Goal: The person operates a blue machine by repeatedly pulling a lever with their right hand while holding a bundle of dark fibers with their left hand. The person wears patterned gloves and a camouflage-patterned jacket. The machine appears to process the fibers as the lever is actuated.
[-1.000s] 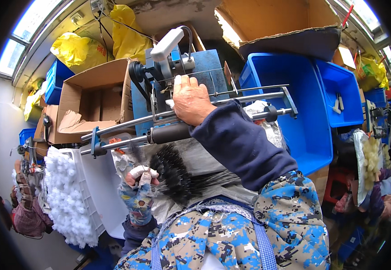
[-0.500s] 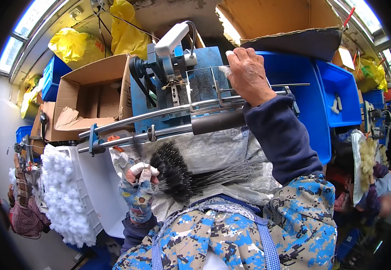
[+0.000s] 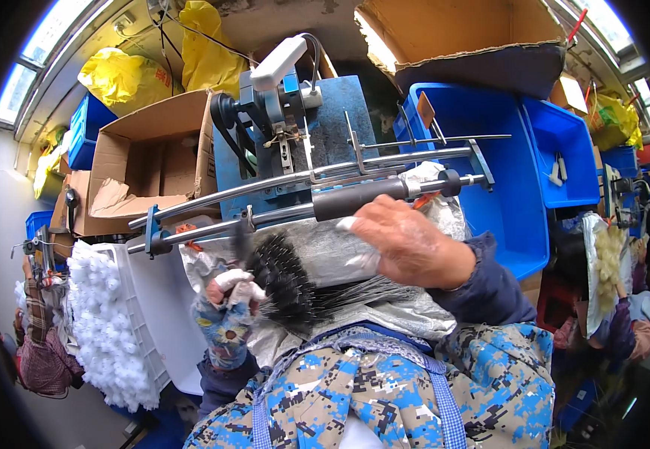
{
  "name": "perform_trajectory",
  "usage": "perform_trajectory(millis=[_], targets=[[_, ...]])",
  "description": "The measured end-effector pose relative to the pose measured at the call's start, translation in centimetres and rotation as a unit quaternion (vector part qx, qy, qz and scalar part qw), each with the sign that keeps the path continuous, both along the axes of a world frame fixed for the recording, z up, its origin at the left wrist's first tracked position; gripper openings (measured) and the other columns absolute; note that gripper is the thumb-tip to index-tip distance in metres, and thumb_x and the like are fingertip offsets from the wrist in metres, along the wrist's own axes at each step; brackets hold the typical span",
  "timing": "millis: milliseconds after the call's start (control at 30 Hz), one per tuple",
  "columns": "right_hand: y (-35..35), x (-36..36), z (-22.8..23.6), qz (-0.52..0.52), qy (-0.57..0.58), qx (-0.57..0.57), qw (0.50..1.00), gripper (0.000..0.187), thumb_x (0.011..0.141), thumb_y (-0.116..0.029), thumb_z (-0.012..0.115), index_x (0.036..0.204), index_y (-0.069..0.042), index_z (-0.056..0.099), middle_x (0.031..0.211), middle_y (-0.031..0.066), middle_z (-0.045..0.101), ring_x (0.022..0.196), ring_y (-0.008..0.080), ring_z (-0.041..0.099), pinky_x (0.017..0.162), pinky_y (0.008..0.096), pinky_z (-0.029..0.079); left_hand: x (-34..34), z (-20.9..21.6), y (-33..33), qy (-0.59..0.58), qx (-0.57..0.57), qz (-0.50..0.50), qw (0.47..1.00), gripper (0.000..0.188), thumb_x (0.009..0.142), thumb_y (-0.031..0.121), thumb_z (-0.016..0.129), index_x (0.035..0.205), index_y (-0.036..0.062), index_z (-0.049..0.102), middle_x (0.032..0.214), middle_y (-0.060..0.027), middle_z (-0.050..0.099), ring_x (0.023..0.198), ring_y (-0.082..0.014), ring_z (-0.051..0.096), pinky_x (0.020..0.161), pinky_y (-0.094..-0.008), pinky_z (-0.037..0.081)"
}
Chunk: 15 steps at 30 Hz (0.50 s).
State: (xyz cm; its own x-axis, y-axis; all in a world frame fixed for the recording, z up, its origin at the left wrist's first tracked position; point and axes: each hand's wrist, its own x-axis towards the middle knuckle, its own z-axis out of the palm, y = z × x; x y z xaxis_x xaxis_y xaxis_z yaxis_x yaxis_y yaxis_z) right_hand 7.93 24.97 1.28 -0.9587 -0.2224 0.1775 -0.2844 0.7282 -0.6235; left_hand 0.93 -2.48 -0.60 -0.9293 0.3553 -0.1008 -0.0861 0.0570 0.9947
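Observation:
My left hand (image 3: 228, 299), in a flowered glove with white-taped fingertips, grips a black bristly brush (image 3: 287, 284) by its left end. The brush's long dark wires run right, under my right hand (image 3: 411, 247). That hand lies knuckles up on a crumpled silvery sheet (image 3: 325, 251), just below the dark grip sleeve (image 3: 362, 198) on the metal rails (image 3: 265, 183) of a blue machine (image 3: 332, 127). Its fingertips show white tape. Whether it grips anything underneath is hidden.
An open cardboard box (image 3: 153, 161) stands left of the machine, and blue plastic bins (image 3: 504, 179) stand to its right. A white crate with white fluffy pieces (image 3: 104, 322) is at lower left. Yellow bags (image 3: 123, 78) hang above. Another cardboard box (image 3: 460, 34) sits at the top right.
My right hand came off the rail, rose to the top right of the machine, then dropped to the silvery sheet below the grip sleeve. My left hand kept the brush in place.

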Motion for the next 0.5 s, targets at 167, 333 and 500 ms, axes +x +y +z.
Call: perform_trajectory(millis=[167, 333, 500], targets=[[-5.8, -2.6, 2.2, 0.062, -0.049, -0.565, 0.821, 0.013, 0.087, -0.006, 0.053, 0.095, 0.003, 0.058, 0.091, 0.0118, 0.061, 0.083, 0.0202, 0.059, 0.076, 0.0307, 0.046, 0.9, 2.3, 4.0, 0.231, -0.094, -0.159, 0.955, 0.015, 0.081, 0.003, 0.061, 0.096, 0.0034, 0.059, 0.074, -0.0040, 0.063, 0.066, -0.0113, 0.061, 0.057, -0.0239, 0.047], [0.4, -3.0, 5.5, -0.072, 0.082, -0.603, 0.790, 0.024, 0.092, -0.012, 0.045, 0.102, 0.007, 0.056, 0.064, 0.0082, 0.057, 0.052, 0.0081, 0.051, 0.042, 0.0188, 0.038, 0.2, -2.0, -1.5, 0.192, -0.114, -0.034, 0.974, 0.027, 0.078, 0.012, 0.068, 0.100, 0.0008, 0.057, 0.080, -0.0073, 0.062, 0.068, -0.0175, 0.061, 0.060, -0.0270, 0.048], [3.3, -8.7, 0.5, -0.212, 0.158, 0.003, 0.964, 0.019, 0.084, -0.007, 0.051, 0.100, -0.003, 0.061, 0.072, 0.0063, 0.055, 0.058, 0.0158, 0.052, 0.050, 0.0277, 0.042, -2.5, -4.9, -6.0, 0.322, -0.502, -0.237, 0.767, 0.060, 0.062, 0.028, 0.074, 0.108, -0.0031, 0.053, 0.104, -0.0182, 0.056, 0.102, -0.0384, 0.050, 0.089, -0.0495, 0.038]])
